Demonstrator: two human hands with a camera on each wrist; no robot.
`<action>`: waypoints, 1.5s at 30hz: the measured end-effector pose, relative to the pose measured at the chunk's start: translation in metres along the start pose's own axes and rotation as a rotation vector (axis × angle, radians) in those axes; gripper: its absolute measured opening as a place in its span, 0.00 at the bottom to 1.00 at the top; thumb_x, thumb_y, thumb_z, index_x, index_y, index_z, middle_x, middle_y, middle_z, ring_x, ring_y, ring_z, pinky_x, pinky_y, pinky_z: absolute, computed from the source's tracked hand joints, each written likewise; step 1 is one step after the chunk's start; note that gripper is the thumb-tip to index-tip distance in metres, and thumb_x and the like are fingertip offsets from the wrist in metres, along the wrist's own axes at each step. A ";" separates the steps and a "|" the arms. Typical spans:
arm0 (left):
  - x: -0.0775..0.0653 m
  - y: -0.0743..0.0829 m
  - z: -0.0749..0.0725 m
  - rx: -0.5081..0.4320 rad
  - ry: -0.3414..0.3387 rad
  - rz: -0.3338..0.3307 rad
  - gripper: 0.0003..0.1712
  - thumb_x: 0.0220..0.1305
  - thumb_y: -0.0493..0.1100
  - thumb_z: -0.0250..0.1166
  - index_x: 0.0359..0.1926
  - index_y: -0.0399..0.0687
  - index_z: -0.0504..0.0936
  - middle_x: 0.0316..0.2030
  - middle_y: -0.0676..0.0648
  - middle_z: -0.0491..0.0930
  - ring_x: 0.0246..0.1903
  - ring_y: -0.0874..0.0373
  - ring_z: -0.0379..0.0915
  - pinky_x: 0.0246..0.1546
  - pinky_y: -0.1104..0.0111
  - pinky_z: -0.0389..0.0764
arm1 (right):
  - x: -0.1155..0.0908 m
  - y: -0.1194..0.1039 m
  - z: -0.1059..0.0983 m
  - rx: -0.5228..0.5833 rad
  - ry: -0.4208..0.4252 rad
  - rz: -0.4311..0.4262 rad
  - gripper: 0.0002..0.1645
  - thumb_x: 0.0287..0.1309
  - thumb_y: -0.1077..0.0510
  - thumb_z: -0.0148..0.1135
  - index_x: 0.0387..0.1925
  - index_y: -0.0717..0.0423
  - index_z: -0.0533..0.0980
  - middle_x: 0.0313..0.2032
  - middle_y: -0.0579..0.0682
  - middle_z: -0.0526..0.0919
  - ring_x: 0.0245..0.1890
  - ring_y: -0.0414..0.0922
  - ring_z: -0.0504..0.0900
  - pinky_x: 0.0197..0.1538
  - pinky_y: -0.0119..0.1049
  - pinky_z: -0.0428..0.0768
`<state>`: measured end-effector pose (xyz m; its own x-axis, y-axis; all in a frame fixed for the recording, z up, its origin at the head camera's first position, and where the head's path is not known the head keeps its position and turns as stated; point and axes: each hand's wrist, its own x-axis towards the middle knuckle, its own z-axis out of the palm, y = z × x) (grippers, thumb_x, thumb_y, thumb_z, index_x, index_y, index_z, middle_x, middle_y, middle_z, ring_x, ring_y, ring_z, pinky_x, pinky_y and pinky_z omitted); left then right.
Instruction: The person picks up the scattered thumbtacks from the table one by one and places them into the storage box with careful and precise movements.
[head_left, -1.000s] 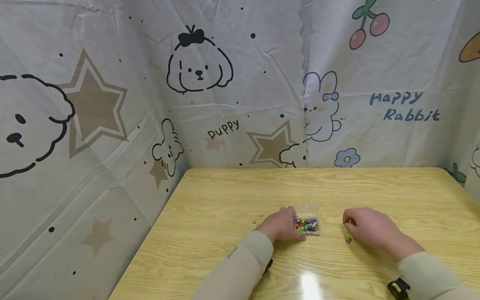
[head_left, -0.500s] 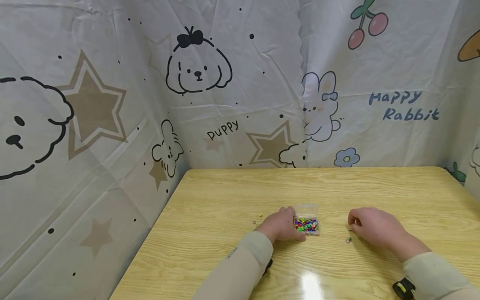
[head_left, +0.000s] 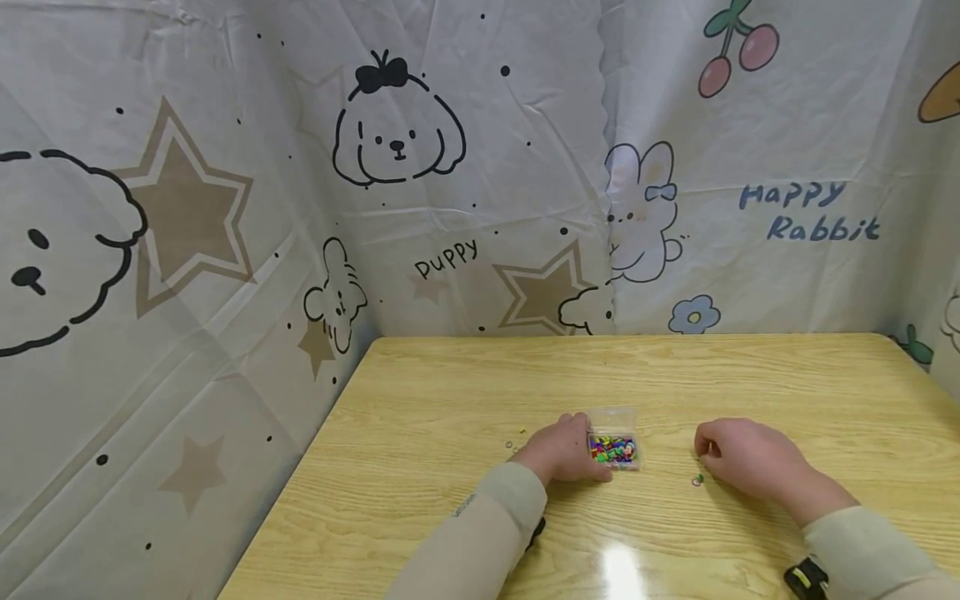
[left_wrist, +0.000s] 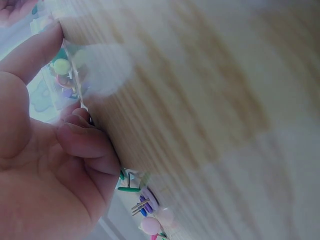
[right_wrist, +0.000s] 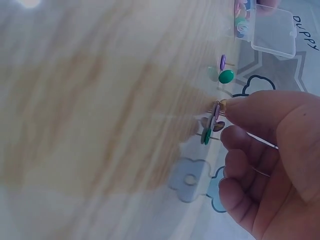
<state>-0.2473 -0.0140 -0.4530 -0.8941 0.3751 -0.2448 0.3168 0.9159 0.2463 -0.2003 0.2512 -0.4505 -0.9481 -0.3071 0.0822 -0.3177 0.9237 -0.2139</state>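
Note:
A small clear plastic box [head_left: 639, 458] full of colourful thumbtacks [head_left: 613, 450] stands on the table, its lid [head_left: 612, 419] raised at the back. My left hand [head_left: 564, 450] grips the box from its left side, thumb at the front and fingers behind. Right of the box, my right hand [head_left: 750, 454] is low over the table with fingers curled. In the right wrist view a yellowish thumbtack [right_wrist: 223, 105] shows at its fingertips, partly hidden. Purple and green thumbtacks [right_wrist: 207, 134] lie just under those fingers. A loose green thumbtack [right_wrist: 226, 76] lies nearer the box.
Left of my left hand several loose thumbtacks lie on the table, among them a green one [left_wrist: 129, 189] and a pink one [left_wrist: 150, 225]. The wood-grain table [head_left: 450, 383] meets a printed cloth [head_left: 480, 167] behind and at the left.
My right hand has shifted slightly right, away from the box, and its fingertips now cover a small piece seen below them half a second ago. The left hand and box stay put.

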 end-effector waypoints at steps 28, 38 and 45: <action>-0.003 0.001 -0.003 0.014 0.009 -0.006 0.41 0.44 0.68 0.71 0.54 0.54 0.68 0.40 0.54 0.69 0.31 0.61 0.66 0.36 0.67 0.74 | 0.005 -0.003 0.004 -0.063 -0.009 -0.001 0.11 0.53 0.61 0.60 0.20 0.42 0.72 0.19 0.39 0.72 0.20 0.39 0.66 0.23 0.40 0.69; -0.004 0.002 -0.003 0.005 0.007 -0.008 0.42 0.44 0.69 0.71 0.55 0.54 0.68 0.40 0.54 0.69 0.30 0.61 0.66 0.36 0.67 0.74 | 0.007 -0.006 0.002 -0.067 0.004 -0.003 0.12 0.53 0.61 0.59 0.19 0.43 0.70 0.18 0.39 0.70 0.18 0.39 0.65 0.22 0.38 0.67; -0.001 0.000 0.000 0.007 0.004 -0.004 0.43 0.44 0.69 0.71 0.56 0.54 0.68 0.41 0.54 0.69 0.31 0.61 0.66 0.37 0.67 0.75 | 0.008 -0.013 -0.001 -0.054 0.006 0.006 0.11 0.54 0.61 0.59 0.20 0.43 0.71 0.19 0.40 0.70 0.20 0.39 0.66 0.24 0.38 0.68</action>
<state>-0.2460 -0.0145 -0.4526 -0.8968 0.3704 -0.2418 0.3150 0.9186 0.2388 -0.2038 0.2372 -0.4463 -0.9498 -0.3004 0.0868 -0.3110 0.9367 -0.1611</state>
